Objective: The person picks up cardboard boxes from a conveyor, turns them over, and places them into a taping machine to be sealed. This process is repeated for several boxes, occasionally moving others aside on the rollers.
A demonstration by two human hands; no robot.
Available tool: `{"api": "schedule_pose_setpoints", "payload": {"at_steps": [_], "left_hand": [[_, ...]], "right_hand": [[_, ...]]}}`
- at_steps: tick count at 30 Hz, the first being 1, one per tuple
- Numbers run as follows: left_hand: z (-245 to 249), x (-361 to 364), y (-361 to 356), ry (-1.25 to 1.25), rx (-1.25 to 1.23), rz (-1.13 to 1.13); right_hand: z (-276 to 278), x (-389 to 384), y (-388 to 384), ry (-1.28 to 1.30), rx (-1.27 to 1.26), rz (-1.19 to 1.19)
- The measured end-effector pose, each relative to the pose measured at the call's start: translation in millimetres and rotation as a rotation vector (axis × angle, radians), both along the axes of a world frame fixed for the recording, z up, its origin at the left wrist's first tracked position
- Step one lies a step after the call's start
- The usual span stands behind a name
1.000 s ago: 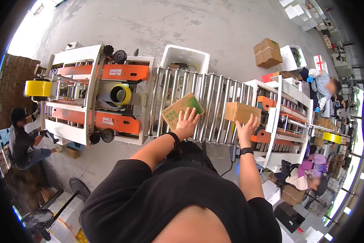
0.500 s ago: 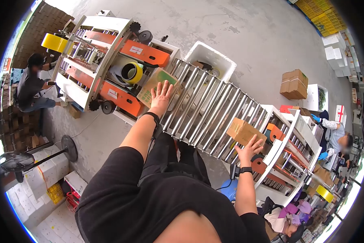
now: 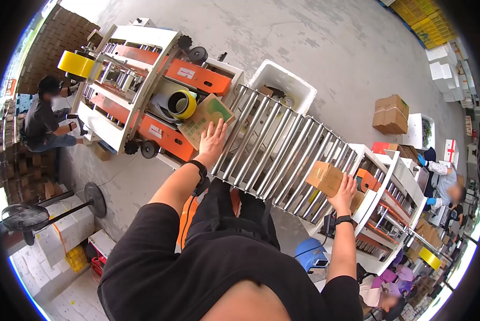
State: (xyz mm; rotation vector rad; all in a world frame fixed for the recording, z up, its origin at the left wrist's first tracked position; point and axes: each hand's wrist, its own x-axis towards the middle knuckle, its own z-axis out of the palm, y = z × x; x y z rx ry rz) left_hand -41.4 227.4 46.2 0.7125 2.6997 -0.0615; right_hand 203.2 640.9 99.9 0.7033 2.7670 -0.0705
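Note:
My left hand (image 3: 212, 144) lies with extended fingers against the near side of a cardboard box (image 3: 207, 119) with green print. That box rests tilted at the left end of the roller conveyor (image 3: 277, 150), beside the orange-sided taping machine (image 3: 160, 91). At the conveyor's right end, my right hand (image 3: 344, 193) touches a smaller brown carton (image 3: 324, 178), fingers stretched along its right side. Another brown carton (image 3: 356, 202) shows partly behind that hand, near the second taping machine (image 3: 381, 206). Neither hand is wrapped around anything.
A white foam bin (image 3: 293, 80) stands behind the conveyor. A person (image 3: 47, 117) works at far left, another (image 3: 446, 184) at far right. A black fan (image 3: 26, 216) stands at lower left. Bundled cardboard (image 3: 391, 114) sits on the floor.
The green-printed box has turned slightly, and my left fingers are closer together. My right hand has shifted right along the small carton, and another carton now shows behind it. The view has shifted slightly.

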Motion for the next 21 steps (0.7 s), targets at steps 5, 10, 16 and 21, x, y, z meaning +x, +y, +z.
{"api": "schedule_pose_setpoints", "payload": {"at_steps": [5,10,16,21], "left_hand": [[9.1,-32.2,-5.7,-0.015,0.074,-0.254],[-1.4,-45.6,-4.9,-0.038,0.155,-0.231],[-17.4,-46.3,6.2,0.055,0.245,0.084],[-17.0,-53.2,0.7,0.030,0.200,0.053]], "right_hand": [[-7.4,-1.0,-10.7,0.055,-0.020,0.018],[-4.7,-35.8,-37.8,0.150,-0.064,0.088],[-0.1,-68.9,-83.9,0.231,-0.121,0.102],[-10.6,-69.5,-84.3,0.265,-0.089,0.121]]}}
